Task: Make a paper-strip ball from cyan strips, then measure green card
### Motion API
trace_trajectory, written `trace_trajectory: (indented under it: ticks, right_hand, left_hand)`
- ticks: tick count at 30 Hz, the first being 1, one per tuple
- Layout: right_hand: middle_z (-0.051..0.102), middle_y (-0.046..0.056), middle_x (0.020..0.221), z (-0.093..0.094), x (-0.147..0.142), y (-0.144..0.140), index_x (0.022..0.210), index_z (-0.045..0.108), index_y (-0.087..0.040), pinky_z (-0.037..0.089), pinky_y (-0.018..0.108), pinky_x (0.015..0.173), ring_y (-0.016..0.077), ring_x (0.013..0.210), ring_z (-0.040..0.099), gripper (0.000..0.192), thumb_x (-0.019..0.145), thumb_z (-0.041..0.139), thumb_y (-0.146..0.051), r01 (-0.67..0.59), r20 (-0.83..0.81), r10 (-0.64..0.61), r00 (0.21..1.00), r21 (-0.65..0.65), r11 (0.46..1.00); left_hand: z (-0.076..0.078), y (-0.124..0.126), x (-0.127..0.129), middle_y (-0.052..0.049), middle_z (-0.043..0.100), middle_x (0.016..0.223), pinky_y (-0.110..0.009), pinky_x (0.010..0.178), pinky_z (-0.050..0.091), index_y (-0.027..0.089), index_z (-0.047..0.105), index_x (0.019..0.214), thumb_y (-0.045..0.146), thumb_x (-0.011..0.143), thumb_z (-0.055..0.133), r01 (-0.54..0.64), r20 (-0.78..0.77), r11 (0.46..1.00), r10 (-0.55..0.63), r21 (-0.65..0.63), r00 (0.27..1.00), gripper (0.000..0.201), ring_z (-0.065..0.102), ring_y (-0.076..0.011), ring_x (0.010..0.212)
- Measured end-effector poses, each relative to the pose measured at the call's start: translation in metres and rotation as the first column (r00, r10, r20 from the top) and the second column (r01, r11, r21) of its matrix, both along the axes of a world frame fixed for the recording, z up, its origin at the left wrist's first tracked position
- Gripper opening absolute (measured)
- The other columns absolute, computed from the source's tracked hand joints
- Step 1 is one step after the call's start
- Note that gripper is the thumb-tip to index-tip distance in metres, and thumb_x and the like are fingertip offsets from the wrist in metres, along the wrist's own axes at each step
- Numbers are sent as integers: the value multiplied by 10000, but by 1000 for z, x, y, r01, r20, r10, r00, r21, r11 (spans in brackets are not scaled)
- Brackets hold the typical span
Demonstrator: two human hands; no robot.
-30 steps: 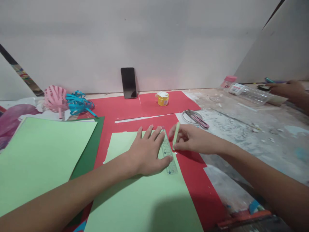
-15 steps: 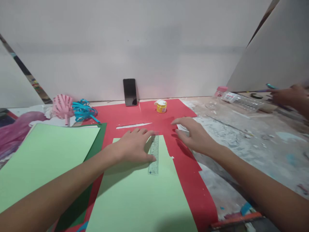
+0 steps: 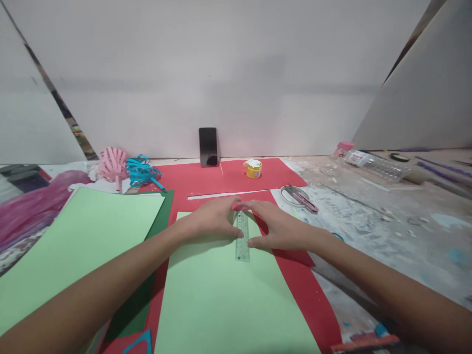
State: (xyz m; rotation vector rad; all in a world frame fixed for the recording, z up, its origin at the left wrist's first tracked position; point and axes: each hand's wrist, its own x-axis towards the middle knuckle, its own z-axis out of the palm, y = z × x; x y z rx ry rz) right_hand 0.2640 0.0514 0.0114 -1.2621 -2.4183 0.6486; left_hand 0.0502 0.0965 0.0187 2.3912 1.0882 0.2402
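A small clear ruler (image 3: 242,242) lies lengthwise on a light green paper sheet (image 3: 221,295), which rests on red paper (image 3: 295,275). My left hand (image 3: 210,219) lies palm down on the green sheet with its fingers on the ruler's left edge. On the ruler's right edge rests my right hand (image 3: 280,228), its fingers meeting the left hand's at the ruler's far end. Neither hand grips anything.
A second light green sheet (image 3: 73,246) lies on dark green paper at the left. Scissors (image 3: 300,196) lie right of the red paper. Against the back wall stand a phone (image 3: 208,146) and a yellow jar (image 3: 253,168). Pink and blue paper curls (image 3: 125,167) sit back left, a plastic bottle (image 3: 372,163) back right.
My right hand dropped a green strip it held, reached toward the scissors, then came back to the ruler's right side. The ruler was shifted and straightened. Another person's hand at far right has left view.
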Motion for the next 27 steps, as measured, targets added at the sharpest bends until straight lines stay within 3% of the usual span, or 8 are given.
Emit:
trace_trajectory:
  ticks: [4,8,12,15,17,21,24,27]
  right_hand:
    - [606,108,1163,11,-10,28,1233,552,-222,471,377,792,295,1040,569,656,648,765,-430,24,65,-16,998,-124,992]
    - [602,88,1105,15,-17,64,1155,564,-235,461,334,680,276,944,585,766,504,827,-543,107,207,-55,977,-249,962]
    - [607,7,834,26,-10,76,820,597,-222,392,282,597,189,738,552,497,503,826,-528,156,269,-49,962,-391,907]
    - [515,-30,711,40,9,61,714,551,-200,346,251,571,116,631,460,324,671,747,-455,29,-8,-38,999,-483,875]
    - [445,-51,679,49,28,45,742,522,-196,306,234,535,87,575,389,298,744,703,-432,14,-246,-147,958,-472,881]
    - [301,-101,585,58,64,20,801,471,-211,196,222,469,63,482,245,324,769,715,-422,112,-611,-381,694,-430,896]
    - [316,-98,591,62,81,12,817,490,-207,217,214,464,57,482,271,316,750,751,-372,148,-714,-421,559,-414,898]
    - [390,-75,631,67,84,9,838,514,-212,267,210,463,66,514,367,310,731,771,-349,116,-712,-434,553,-449,886]
  left_hand:
    - [-2,11,-4,-71,637,1170,-322,784,483,234,496,1305,325,713,678,-32,111,998,39,-58,993,626,617,-265,1017]
    - [-5,13,-6,-63,659,1072,-293,710,476,222,508,1306,238,696,672,-75,195,983,108,-167,975,632,633,-240,911]
    - [-4,13,-9,-40,672,924,-273,619,447,206,490,1353,276,692,695,-151,200,959,201,-241,959,696,631,-218,777]
    - [4,16,-24,-28,678,851,-256,643,446,171,663,1124,266,628,746,-214,239,930,290,-298,927,511,633,-217,776]
    - [13,17,-43,-28,672,755,-254,610,450,144,706,862,280,616,752,-267,275,897,372,-352,886,285,633,-215,711]
    - [28,6,-90,-30,658,691,-269,578,501,159,625,769,337,708,658,-415,395,770,615,-484,682,191,637,-197,635]
    - [29,-23,-110,-44,671,725,-293,626,560,174,571,774,287,723,619,-447,443,668,736,-595,511,133,662,-188,644]
    - [21,-71,-105,-41,678,724,-277,640,590,176,552,736,160,685,669,-422,420,576,810,-700,410,129,683,-179,658]
